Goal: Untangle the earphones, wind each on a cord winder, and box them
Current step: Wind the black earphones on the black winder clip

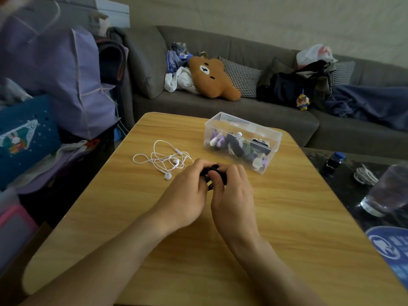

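My left hand (184, 193) and my right hand (233, 191) meet at the middle of the wooden table (287, 217), and both grip a small black bundle (213, 176), mostly hidden by the fingers. A tangled pair of white earphones (164, 159) lies loose on the table just left of my hands. Behind and to the right stands a clear plastic box (242, 141), open at the top, holding several wound earphones in white, purple and black.
A grey sofa (198, 104) with a brown bear cushion, clothes and bags runs behind the table. Purple bags and boxes crowd the left side. On the dark surface to the right stand a glass of water (384, 191), a blue-capped bottle and a coiled white cable (364, 175).
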